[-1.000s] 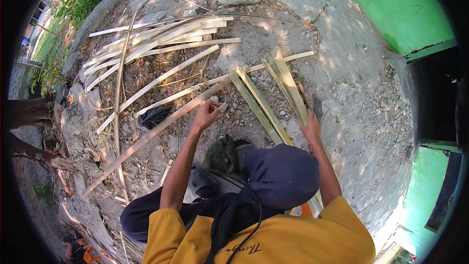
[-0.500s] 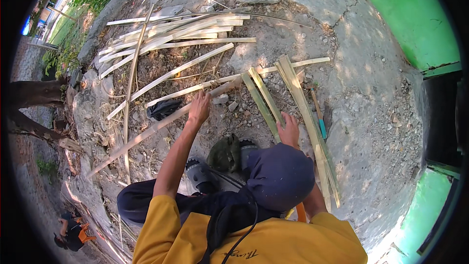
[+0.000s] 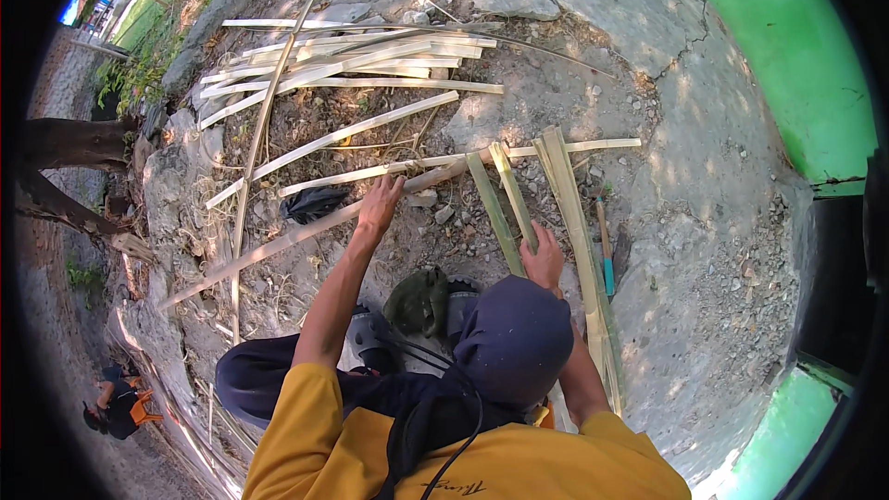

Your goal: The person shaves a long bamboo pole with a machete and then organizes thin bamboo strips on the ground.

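My left hand (image 3: 381, 205) is closed on a long brown bamboo strip (image 3: 269, 256), which slants from the lower left up toward the middle. My right hand (image 3: 544, 258) is closed around the lower part of a shorter, pale-edged bamboo strip (image 3: 515, 193); some of its fingers are hidden. Just left of that strip lies a greenish bamboo strip (image 3: 493, 213), its near end hidden by a dark head covering. To the right of my right hand, several long bamboo strips (image 3: 576, 222) lie together, fanned slightly at the near end.
A pile of pale bamboo strips (image 3: 370, 63) covers the far left ground. A tool with a teal handle (image 3: 607, 276) lies at the right. Near my left hand is a black plastic bag (image 3: 313, 205); a dark green cloth bundle (image 3: 417, 302) sits between my feet. Another person (image 3: 118, 402) is far left.
The whole view has shifted a little. The strip in my right hand now stands slightly farther from the greenish strip at its far end. My left hand stays on the long strip.
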The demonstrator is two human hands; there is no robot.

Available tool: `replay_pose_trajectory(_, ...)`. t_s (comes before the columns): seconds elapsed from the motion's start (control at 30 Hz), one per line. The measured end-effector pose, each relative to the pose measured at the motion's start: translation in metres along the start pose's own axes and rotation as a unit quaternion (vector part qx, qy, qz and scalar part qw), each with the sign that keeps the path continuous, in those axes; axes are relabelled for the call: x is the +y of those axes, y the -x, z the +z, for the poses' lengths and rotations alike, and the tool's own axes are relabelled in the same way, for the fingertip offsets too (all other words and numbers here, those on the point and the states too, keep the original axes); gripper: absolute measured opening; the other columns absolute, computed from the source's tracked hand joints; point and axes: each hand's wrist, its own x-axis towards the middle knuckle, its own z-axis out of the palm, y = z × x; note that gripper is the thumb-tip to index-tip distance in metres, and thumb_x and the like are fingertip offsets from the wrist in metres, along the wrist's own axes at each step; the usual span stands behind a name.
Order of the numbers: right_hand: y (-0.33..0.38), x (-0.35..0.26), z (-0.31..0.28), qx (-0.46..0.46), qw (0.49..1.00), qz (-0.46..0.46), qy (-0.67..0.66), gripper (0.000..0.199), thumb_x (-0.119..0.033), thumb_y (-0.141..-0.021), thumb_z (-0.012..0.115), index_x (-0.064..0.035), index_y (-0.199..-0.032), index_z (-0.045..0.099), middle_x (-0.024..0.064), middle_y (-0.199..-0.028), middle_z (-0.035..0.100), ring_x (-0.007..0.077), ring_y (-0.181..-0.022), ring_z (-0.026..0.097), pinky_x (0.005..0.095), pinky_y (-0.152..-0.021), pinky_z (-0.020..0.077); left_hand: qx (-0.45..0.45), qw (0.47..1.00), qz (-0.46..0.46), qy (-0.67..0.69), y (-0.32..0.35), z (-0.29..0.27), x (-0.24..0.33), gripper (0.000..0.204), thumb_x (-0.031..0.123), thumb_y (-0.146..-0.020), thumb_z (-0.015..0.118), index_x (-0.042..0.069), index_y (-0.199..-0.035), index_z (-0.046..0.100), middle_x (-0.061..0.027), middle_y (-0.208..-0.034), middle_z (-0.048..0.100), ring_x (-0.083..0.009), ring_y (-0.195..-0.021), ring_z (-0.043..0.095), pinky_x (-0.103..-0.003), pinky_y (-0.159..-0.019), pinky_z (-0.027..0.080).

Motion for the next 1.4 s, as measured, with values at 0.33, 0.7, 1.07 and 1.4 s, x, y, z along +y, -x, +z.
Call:
replay_pose_trajectory(0.33, -0.001, 0.005, -0.005, -0.024, 0.999, -0.023, -0.008, 0.048, -0.024, -0.086, 0.071, -0.0117, -0.131, 0.061, 0.0113, -0.112, 0.067, 0.0338, -0.092, 0.069, 0.0431, -0.077, 0.0571, -0.010, 1.000, -0.012, -0.020, 0.002, -0.003, 0.001, 0.044, 0.000, -0.085, 0.058, 0.010, -0.127, 0.052, -0.0162, -0.117, 0.055, -0.0345, -0.115, 0.056, -0.044, -0.096, 0.051)
replay_pose_trajectory(0.7, 0.002, 0.008, -0.009, -0.033, 0.998, -0.029, 0.034, 0.050, -0.025, -0.086, 0.072, -0.0125, -0.133, 0.059, 0.0109, -0.114, 0.066, 0.0338, -0.094, 0.068, 0.0435, -0.078, 0.0563, -0.028, 0.999, -0.040, 0.000, -0.027, -0.026, 0.042, 0.049, 0.002, -0.073, 0.066, 0.004, -0.120, 0.053, -0.0169, -0.115, 0.055, -0.0347, -0.113, 0.056, -0.047, -0.089, 0.050)
replay_pose_trajectory(1.07, 0.013, -0.010, -0.005, -0.005, 0.998, 0.016, 0.055, 0.058, -0.026, -0.085, 0.072, -0.0113, -0.139, 0.054, 0.0130, -0.119, 0.063, 0.0347, -0.105, 0.063, 0.0449, -0.087, 0.0525, 0.041, 0.990, 0.020, 0.133, -0.098, -0.018, 0.110, 0.036, 0.015, -0.080, 0.065, 0.003, -0.113, 0.057, -0.0198, -0.113, 0.061, -0.0366, -0.108, 0.060, -0.049, -0.089, 0.050)
replay_pose_trajectory(1.4, 0.035, -0.016, -0.011, -0.083, 0.975, 0.094, 0.185, 0.062, -0.020, -0.084, 0.071, -0.0100, -0.141, 0.049, 0.0210, -0.121, 0.062, 0.0414, -0.111, 0.060, 0.0493, -0.093, 0.0491, 0.052, 0.959, 0.005, 0.279, -0.085, -0.023, 0.112, 0.045, 0.019, -0.079, 0.066, 0.003, -0.120, 0.056, -0.0209, -0.119, 0.058, -0.0386, -0.116, 0.054, -0.052, -0.092, 0.048)
